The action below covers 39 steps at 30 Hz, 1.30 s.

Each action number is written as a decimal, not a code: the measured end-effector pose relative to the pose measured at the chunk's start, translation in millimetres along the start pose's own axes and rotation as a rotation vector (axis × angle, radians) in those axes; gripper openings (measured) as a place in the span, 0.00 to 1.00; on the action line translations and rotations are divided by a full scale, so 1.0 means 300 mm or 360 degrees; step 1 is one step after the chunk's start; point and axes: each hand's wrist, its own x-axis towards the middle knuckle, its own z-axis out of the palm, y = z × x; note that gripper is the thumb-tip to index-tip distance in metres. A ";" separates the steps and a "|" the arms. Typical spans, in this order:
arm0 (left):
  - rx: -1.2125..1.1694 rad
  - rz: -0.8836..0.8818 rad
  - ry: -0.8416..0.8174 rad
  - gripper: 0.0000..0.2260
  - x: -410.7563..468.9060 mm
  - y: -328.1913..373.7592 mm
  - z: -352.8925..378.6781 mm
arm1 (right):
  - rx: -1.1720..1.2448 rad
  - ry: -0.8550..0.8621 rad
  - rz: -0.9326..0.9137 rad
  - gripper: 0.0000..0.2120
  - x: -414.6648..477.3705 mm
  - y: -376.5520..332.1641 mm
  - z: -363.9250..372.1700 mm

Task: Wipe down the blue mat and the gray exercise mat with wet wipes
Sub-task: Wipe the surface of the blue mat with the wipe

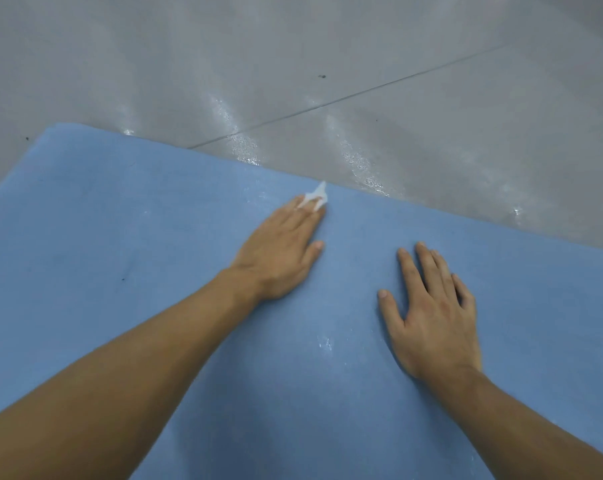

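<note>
Gray surface (pixel 293 46) fills the far half of the view, with one thin seam (pixel 328 102) and glossy wet streaks; floor or gray mat, cannot tell. Blue mat (pixel 120 220) lies flat on it and fills the near half. Its far edge runs from a corner at upper left down toward the right. That edge is the longest side in view, so the long axis probably lies left to right across the person, but the other ends are out of frame. Both forearms reach forward over the mat. Right hand (pixel 431 313) lies flat, fingers straight and slightly spread, palm down, holding nothing; judged a brace. Left hand (pixel 281 254) is further out, near the far edge, fingers straight and pressing down on the wipe (pixel 315 197). A small white peak of the wipe pokes up between the fingertips; the rest is hidden under them. Faint wet sheen (pixel 324 342) shows between the hands. Step in hand, as judged: wiping the blue mat, at its far edge. The next move calls for steady downward pressure and a stroke along or back from that edge, keeping the wipe under the fingers.
</note>
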 end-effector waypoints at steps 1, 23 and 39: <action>-0.0003 0.0075 -0.0006 0.33 -0.004 0.046 0.012 | 0.0000 0.0007 0.0002 0.35 -0.001 -0.001 0.000; 0.0049 -0.0475 0.0091 0.32 -0.148 -0.276 -0.062 | 0.0000 -0.0021 -0.0017 0.34 -0.003 0.001 0.000; 0.0104 -0.0174 -0.0081 0.32 -0.336 0.014 0.004 | 0.0018 -0.0341 -0.0077 0.33 0.016 0.042 -0.018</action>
